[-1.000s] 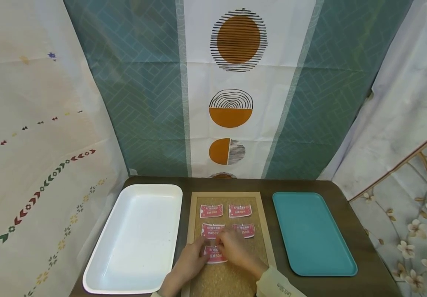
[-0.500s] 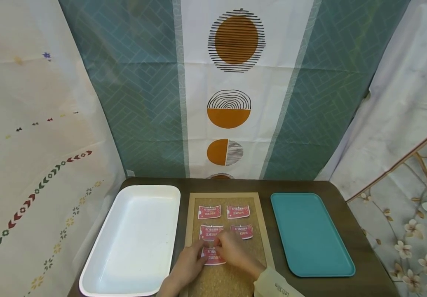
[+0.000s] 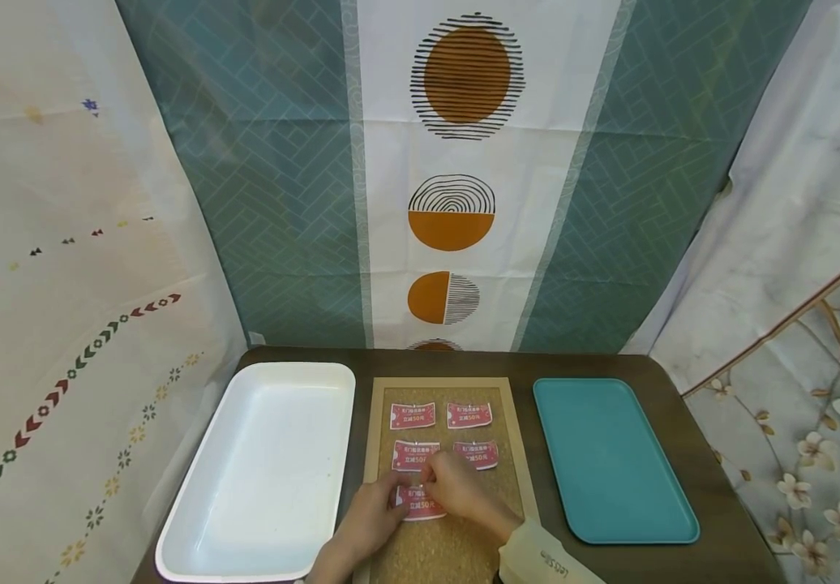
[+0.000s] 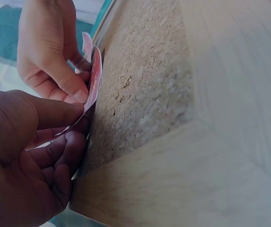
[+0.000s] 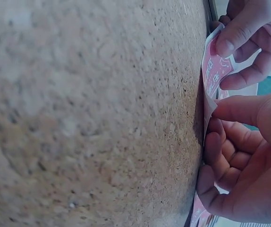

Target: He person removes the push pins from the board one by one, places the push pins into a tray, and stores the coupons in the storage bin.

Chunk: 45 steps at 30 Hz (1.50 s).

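Note:
A red-and-white paper coupon [image 3: 422,504] lies lowest of several on a wood-framed cork board [image 3: 456,551]. My left hand [image 3: 375,513] pinches its left side between thumb and fingers. At the coupon's upper edge is my right hand [image 3: 456,487], fingers curled, its thumb and fingertips on the paper. In the right wrist view the coupon [image 5: 215,71] bows away from the cork, the left hand [image 5: 253,38] at one end and the right hand [image 5: 249,156] at the other. Whether a pin sits under the right fingertips is hidden.
More coupons hang in pairs above, such as the upper left coupon [image 3: 413,416] and upper right coupon [image 3: 469,415], with small pins at their tops. A white tray [image 3: 267,470] stands left of the board, a teal tray [image 3: 617,462] right, on a dark table [image 3: 726,519].
The head view has shifted slightly. Both hands stay at the lowest coupon, with only slight finger movement.

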Tool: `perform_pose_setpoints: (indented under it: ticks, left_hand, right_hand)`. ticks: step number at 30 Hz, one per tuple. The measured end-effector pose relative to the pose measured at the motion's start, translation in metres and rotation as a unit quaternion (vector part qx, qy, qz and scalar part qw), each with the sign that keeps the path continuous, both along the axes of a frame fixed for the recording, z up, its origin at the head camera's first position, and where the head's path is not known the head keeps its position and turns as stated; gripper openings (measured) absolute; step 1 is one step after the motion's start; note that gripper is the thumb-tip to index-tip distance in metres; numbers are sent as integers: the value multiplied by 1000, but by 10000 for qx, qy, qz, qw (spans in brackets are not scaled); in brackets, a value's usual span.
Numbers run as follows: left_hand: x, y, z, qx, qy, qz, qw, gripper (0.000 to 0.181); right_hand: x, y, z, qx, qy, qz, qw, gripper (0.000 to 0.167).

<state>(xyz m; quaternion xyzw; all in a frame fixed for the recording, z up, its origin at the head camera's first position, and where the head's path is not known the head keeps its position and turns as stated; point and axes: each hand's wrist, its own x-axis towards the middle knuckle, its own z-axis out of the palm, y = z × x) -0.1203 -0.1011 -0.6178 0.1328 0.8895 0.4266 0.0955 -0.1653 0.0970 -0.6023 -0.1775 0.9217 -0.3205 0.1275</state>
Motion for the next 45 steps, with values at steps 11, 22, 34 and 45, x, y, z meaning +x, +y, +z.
perform_pose_setpoints:
  ticks: [11, 22, 34, 45]
  left_hand:
    - [-1, -1, 0, 126, -50, 18, 9999, 32]
    - [-2, -1, 2, 103, -56, -20, 9999, 32]
    - [1, -1, 1, 64, 82, 6, 9999, 33]
    - [3, -1, 3, 108, 42, 41, 9999, 33]
  right_hand:
    - [1, -1, -1, -200, -223, -180, 9994, 17]
    - [0, -2, 1, -249, -381, -220, 9987, 14]
    - [2, -1, -2, -202, -524, -259, 9981, 16]
    - [3, -1, -2, -177, -495, -217, 9984, 16]
